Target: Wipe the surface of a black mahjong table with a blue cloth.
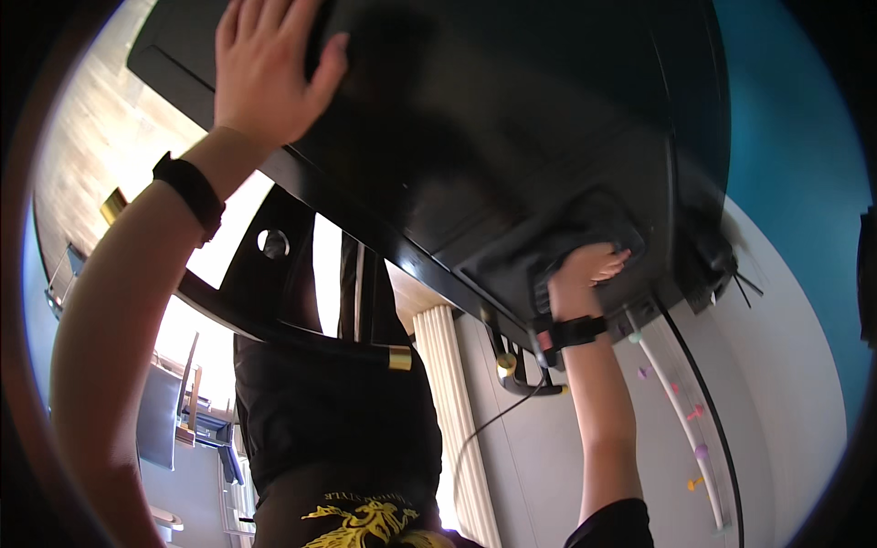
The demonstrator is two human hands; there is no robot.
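Observation:
My left hand (267, 75) rests palm down with fingers stretched near the front edge of a glossy black tabletop (370, 171). It holds nothing, and the fingertips run out at the top of the view. Farther right, my right hand (590, 266) lies on a dark cloth (582, 212), its fingers bent over the fabric. The cloth is crumpled on the tabletop near the right-hand end. Dark on dark, its outline is hard to make out. Both wrists wear black bands.
A black chair's armrest with a gold tip (399, 357) stands against my front. Another chair (507, 366) is below the table's right corner, with a thin cable (500, 416) nearby. Black equipment (709, 257) sits past the right end. A board edge (675, 404) carries coloured pins.

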